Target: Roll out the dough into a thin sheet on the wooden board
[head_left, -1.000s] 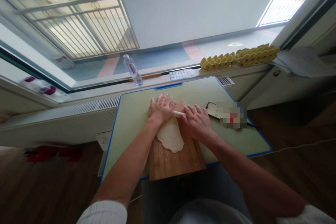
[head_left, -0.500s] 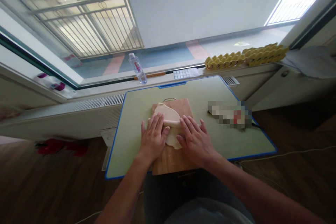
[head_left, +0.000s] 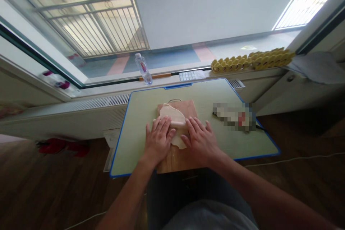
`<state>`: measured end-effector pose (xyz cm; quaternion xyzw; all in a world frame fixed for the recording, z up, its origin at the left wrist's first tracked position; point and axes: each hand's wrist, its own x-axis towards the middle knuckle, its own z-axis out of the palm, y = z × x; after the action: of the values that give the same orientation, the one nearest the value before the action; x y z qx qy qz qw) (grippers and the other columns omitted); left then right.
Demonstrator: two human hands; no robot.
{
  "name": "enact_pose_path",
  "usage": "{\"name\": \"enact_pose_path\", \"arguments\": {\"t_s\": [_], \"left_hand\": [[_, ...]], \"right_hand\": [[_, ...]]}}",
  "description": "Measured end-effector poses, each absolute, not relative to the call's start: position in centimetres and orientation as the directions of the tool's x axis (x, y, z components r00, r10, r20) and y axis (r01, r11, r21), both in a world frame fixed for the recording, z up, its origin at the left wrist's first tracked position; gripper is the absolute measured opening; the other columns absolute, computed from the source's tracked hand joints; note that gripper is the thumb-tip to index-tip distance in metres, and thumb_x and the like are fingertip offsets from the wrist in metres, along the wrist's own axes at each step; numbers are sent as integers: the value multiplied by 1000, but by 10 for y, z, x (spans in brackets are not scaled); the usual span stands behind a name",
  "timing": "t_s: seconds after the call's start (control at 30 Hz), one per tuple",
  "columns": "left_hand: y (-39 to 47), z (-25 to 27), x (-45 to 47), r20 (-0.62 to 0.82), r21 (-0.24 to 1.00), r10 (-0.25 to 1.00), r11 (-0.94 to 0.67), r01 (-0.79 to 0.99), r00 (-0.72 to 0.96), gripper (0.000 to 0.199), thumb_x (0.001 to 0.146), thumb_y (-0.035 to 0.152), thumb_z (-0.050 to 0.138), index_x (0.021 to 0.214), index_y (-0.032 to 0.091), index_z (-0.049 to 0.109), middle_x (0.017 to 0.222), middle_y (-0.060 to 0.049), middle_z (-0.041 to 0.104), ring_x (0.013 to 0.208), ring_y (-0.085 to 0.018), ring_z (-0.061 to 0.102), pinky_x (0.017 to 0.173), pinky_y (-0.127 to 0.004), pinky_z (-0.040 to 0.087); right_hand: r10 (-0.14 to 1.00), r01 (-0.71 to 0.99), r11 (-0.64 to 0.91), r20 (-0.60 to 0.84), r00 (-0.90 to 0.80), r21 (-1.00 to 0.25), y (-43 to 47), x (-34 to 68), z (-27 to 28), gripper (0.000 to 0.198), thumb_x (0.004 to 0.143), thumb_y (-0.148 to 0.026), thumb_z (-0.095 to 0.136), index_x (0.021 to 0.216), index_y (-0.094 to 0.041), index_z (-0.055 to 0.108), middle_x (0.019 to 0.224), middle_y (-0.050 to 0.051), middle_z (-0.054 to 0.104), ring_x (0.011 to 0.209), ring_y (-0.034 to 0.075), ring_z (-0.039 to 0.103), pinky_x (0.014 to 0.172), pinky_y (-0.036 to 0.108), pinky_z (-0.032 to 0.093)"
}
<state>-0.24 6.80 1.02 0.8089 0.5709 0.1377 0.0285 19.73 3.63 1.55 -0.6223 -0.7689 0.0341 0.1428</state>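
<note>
A light wooden rolling pin [head_left: 178, 124] lies crosswise over a flat sheet of pale dough [head_left: 172, 112] on a wooden cutting board [head_left: 172, 161]. My left hand [head_left: 159, 138] is closed over the pin's left end, its fingers pointing forward. Over the right end, my right hand [head_left: 201, 138] holds the pin in the same way. Both pin ends are hidden under the hands. The dough shows ahead of the pin and between my thumbs, with an uneven edge towards me.
The board rests on a pale green table [head_left: 137, 122] with a blue rim. A blurred-out item [head_left: 234, 116] lies on the table's right side. Along the windowsill stand a clear plastic bottle [head_left: 143, 69] and a yellow scalloped holder [head_left: 250, 60]. A red object [head_left: 63, 147] is on the floor at left.
The hands and rolling pin have barely shifted over the dough. My view has tilted slightly, so the table's near edge appears a bit higher.
</note>
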Motion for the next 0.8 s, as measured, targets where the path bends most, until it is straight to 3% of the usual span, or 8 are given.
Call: {"name": "enact_pose_path", "arguments": {"t_s": [0.17, 0.33, 0.47, 0.63, 0.73, 0.8], "left_hand": [[23, 6, -19, 191, 247, 941, -322, 914, 280, 54, 110, 42, 34, 163, 32, 39, 168, -6, 41, 159, -26, 31, 131, -60, 15], [60, 15, -7, 171, 286, 941, -330, 900, 291, 51, 110, 47, 33, 156, 32, 51, 165, -5, 46, 159, -28, 32, 130, -65, 14], [107, 21, 7, 183, 344, 942, -329, 880, 281, 46, 109, 50, 35, 138, 32, 67, 161, -4, 53, 156, -28, 38, 128, -69, 12], [154, 27, 26, 264, 374, 941, -304, 876, 214, 45, 107, 49, 41, 139, 29, 65, 158, -7, 57, 151, -27, 43, 129, -66, 13], [175, 29, 36, 221, 352, 949, -293, 889, 225, 48, 106, 51, 41, 143, 28, 63, 160, -8, 53, 153, -27, 41, 129, -65, 14], [184, 28, 40, 144, 316, 957, -286, 904, 252, 52, 105, 53, 40, 147, 29, 60, 164, -9, 49, 155, -29, 37, 128, -67, 15]], "right_hand": [[943, 910, 314, 204, -264, -272, -5, 194, 16, 59, 107, -42, 45, 160, -15, 45, 166, 13, 42, 154, 32, 38, 126, 55, 25], [973, 932, 219, 143, -184, -288, 32, 203, 23, 51, 109, -41, 41, 154, -19, 51, 160, 12, 52, 151, 32, 43, 123, 61, 25], [974, 929, 214, 135, -181, -301, 61, 221, 28, 37, 108, -46, 48, 131, -26, 69, 150, 8, 62, 147, 33, 45, 118, 57, 32], [945, 895, 292, 245, -216, -336, 54, 230, 24, 28, 105, -42, 54, 102, -23, 75, 122, 8, 74, 124, 26, 59, 109, 42, 41], [944, 900, 279, 267, -193, -334, 50, 223, 23, 37, 109, -43, 43, 105, -24, 74, 129, 8, 72, 130, 26, 56, 112, 43, 38], [965, 925, 208, 220, -141, -318, 54, 216, 24, 42, 111, -45, 37, 123, -24, 71, 143, 8, 67, 141, 29, 50, 116, 48, 36]]}}
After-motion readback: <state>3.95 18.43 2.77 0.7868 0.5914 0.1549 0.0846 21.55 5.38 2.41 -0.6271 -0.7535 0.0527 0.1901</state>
